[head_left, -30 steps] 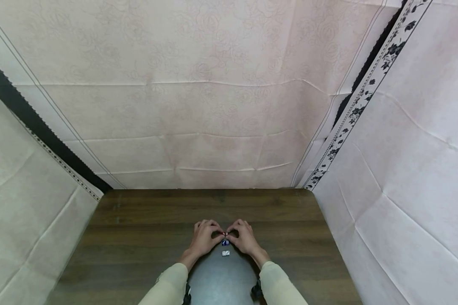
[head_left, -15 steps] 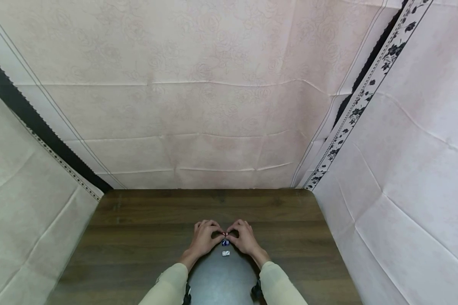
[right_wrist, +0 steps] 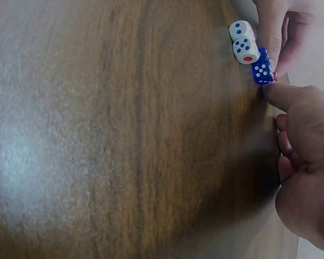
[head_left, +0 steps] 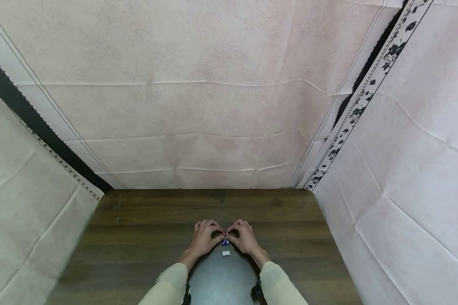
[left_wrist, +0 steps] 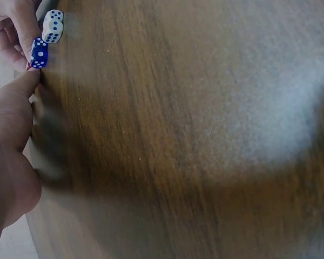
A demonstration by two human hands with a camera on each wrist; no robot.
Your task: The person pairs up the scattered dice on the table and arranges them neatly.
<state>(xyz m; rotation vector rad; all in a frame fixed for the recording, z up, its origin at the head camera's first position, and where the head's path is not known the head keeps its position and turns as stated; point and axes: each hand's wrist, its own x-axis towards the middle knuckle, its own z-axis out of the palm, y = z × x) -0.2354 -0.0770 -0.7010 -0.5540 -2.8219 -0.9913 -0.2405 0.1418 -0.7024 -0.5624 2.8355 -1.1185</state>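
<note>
Two small red dice point(head_left: 225, 234) sit side by side on the wooden table, mostly covered by fingertips. From the left, my left hand point(head_left: 205, 238) pinches them with thumb and index finger. My right hand point(head_left: 245, 239) does the same from the right, its fingertips almost meeting the left ones. Just nearer to me lies a pair of blue dice point(head_left: 225, 242), close to both thumbs. A pair of white dice point(head_left: 226, 253) rests nearer still, untouched. In the right wrist view only a sliver of red shows behind the blue dice point(right_wrist: 262, 67).
The brown wooden table point(head_left: 145, 237) ends at a straight far edge with rounded corners. Pale patterned cloth point(head_left: 213, 110) hangs behind it, with more cloth at both sides. A bright grey patch of glare point(head_left: 224, 279) lies between the forearms.
</note>
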